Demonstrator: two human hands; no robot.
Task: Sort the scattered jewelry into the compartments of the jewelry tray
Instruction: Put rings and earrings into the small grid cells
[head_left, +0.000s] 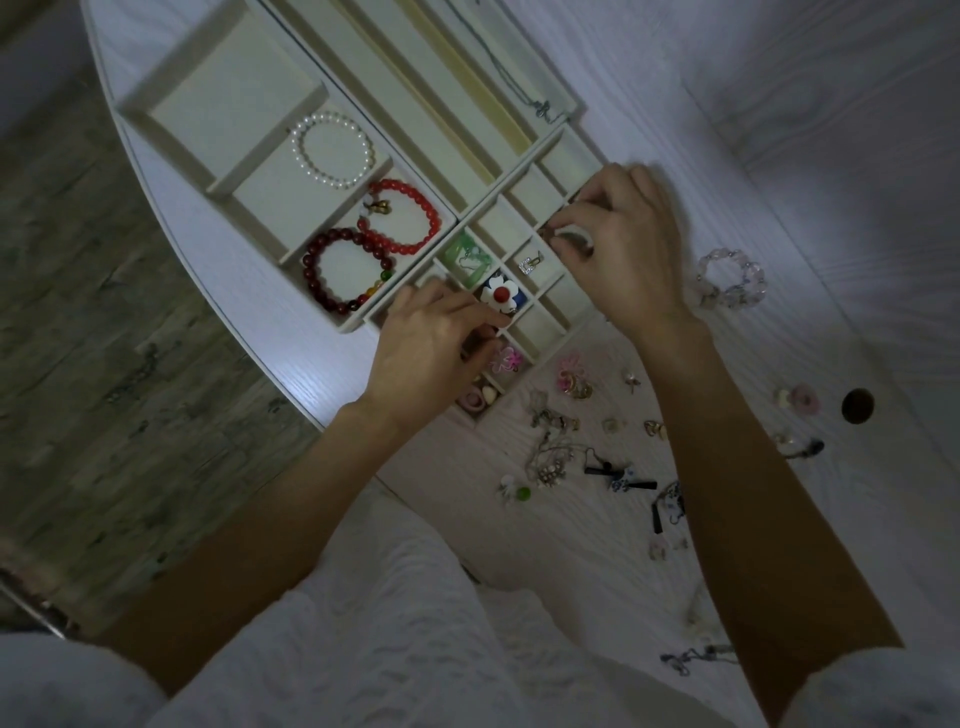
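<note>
White wood-grain table (779, 156) lying over grey plank floor (78, 312). Jewelry tray (363, 88) sitting from centre toward 11 o'clock; scattered jewelry (561, 441) lying at 5 o'clock of it. Left hand (421, 348) hovering over small compartments, fingers (467, 312) curling, contents unclear. Right hand (628, 244) at 2 o'clock, fingers (566, 218) pinching a small blurred piece (571, 236) over a compartment.

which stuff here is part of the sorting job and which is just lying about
Part of the job:
tray
pearl bracelet
red bracelets
clear bracelet
loose pieces

Just lying about:
table hole
floor
</note>
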